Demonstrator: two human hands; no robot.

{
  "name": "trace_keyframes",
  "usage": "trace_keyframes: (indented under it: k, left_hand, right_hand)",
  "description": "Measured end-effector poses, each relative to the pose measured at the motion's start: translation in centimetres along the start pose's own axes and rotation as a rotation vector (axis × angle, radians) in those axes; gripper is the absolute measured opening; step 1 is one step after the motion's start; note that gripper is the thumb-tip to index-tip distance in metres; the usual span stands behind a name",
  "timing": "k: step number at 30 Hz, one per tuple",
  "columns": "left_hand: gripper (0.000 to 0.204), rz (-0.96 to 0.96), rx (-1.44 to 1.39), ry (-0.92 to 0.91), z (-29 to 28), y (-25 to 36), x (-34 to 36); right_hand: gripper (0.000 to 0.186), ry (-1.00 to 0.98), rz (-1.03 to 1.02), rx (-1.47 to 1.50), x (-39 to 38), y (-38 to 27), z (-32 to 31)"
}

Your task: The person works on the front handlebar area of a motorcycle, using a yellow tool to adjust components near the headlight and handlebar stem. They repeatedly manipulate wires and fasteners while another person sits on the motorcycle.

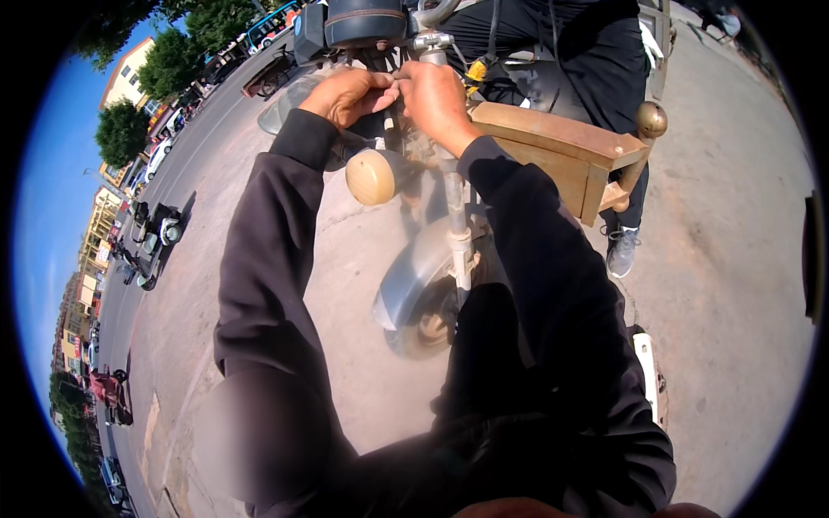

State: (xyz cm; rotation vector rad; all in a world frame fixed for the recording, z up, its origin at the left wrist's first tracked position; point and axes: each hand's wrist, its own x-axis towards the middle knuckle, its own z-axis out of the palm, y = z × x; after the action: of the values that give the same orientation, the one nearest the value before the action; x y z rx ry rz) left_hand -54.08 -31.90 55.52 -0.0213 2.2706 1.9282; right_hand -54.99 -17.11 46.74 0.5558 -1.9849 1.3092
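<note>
Both my hands meet at the front of a motor vehicle, just below its dark rounded instrument housing. The fingers of my left hand are pinched together, touching those of my right hand. Whatever sits between the fingertips is too small and hidden to name; dark wires run just above. Under my left wrist is a round amber turn signal lamp. Below my right hand the pale front fork runs down to a wheel with a dark fender.
Right of the fork juts a brown box-like panel with a round brass-coloured knob. Behind it is another person's dark-trousered leg and grey shoe. Parked scooters stand on the pavement at left, beside a road.
</note>
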Motion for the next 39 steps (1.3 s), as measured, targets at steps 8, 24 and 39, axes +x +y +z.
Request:
trace_keyframes:
  k: [8, 24, 39]
  left_hand:
    - [0.022, 0.792, 1.014, 0.285, 0.2, -2.5, -2.1]
    - [0.021, 0.791, 1.319, 0.248, 1.0, -1.1, -1.6]
    - [0.021, 0.005, 0.341, 0.073, 1.4, 0.6, -1.2]
  right_hand:
    - [0.016, 0.062, -0.058, -0.038, -0.2, 0.2, 0.0]
    - [0.012, 0.020, 0.058, -0.002, -0.3, -0.2, -0.1]
    - [0.011, 0.056, -0.007, -0.008, -0.6, -0.4, 0.1]
